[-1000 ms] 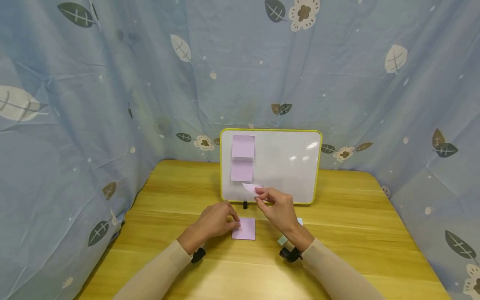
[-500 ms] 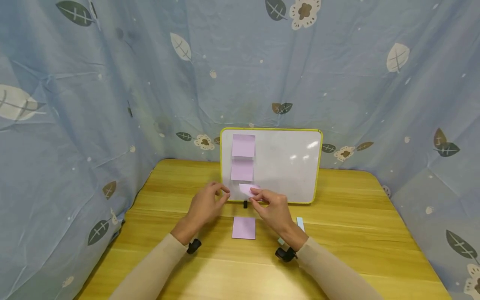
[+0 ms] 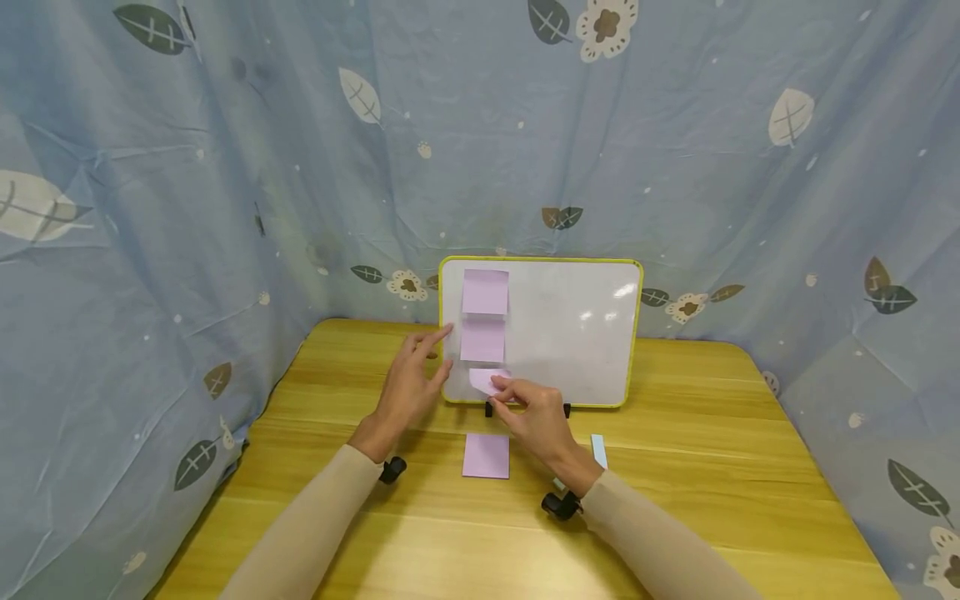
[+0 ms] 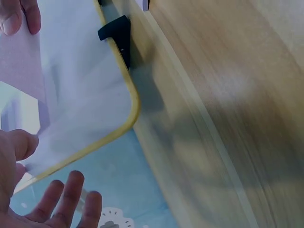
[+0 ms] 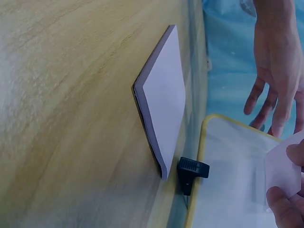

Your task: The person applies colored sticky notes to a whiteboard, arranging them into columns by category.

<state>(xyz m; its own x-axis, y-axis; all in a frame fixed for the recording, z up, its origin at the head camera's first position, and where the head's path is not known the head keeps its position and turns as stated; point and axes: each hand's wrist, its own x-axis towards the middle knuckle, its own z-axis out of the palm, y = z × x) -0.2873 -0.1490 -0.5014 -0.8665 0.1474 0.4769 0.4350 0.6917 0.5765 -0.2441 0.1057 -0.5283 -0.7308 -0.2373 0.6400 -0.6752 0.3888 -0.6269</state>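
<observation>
Pinching one corner end of the loose note point(image 3: 483, 379), your right hand point(image 3: 536, 418) has thumb and fingertips closed on its lower right part; clock places below go by the whiteboard point(image 3: 577, 354) face, head view. Loose note sits at about eight o'clock on it, just under the middle note point(image 3: 482, 342) at nine, with the upper note point(image 3: 485, 292) at ten. Can't tell if any of its edge touches the board. Your left hand point(image 3: 405, 385) is just off the rim between eight and nine: fingers wide, thumb apart, holding nothing; contact with the rim unclear. Pad point(image 3: 486, 457) lies flat on the table point(image 3: 675, 500) at seven, blue strip point(image 3: 598, 450) at five, partly behind your right forearm.

Step looks like lining up the loose note. To do it well: square its twelve o'clock edge to the middle note and match the nine o'clock sides before pressing. Paper looks angled and likely flexes, so a one-sided grip could let the free end swing; left fingertips could steady that end. Press lightly, flat, from the top edge outward. Board stands on small black feet point(image 5: 192, 170), so a hard shove might tip it or slide it; bracing the rim at nine should help.
</observation>
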